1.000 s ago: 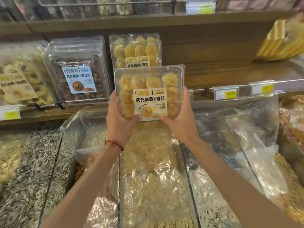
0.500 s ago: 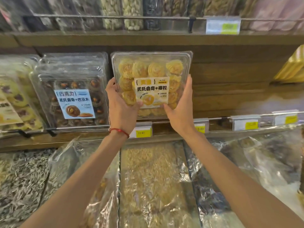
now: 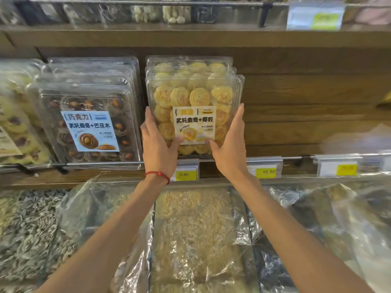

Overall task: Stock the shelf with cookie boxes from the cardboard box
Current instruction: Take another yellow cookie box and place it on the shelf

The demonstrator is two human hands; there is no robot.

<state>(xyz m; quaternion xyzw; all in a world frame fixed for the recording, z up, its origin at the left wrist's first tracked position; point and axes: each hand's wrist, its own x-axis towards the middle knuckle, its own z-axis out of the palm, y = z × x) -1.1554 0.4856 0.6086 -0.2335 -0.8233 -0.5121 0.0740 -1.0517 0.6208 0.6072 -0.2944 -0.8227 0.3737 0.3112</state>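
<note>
We face a wooden shelf (image 3: 306,144) in a shop, with a wire rail (image 3: 296,157) along its front edge, price tags (image 3: 186,174) clipped to the rail, and plastic-covered bins (image 3: 196,229) of seeds and nuts below. The cookie box (image 3: 190,98) stands on edge straight ahead of us, its broad labelled face toward us and its height running up and down. It sits at the front of a row of like boxes (image 3: 190,66) that lean back behind it. The left hand (image 3: 157,144) and the right hand (image 3: 230,149) are apart, one on each lower side of the box. Both are clamped on it, with thumbs on the front face and fingers running up the side edges. Neither hand is nearer; the hold is even. We cannot tell whether the base rests on the shelf, because the hands and rail hide it. The box sits slightly right of the row behind, just beside the chocolate boxes (image 3: 88,123) on its left. We judge the next move to be a short push straight back, away from us, and perhaps a nudge left before letting go.
</note>
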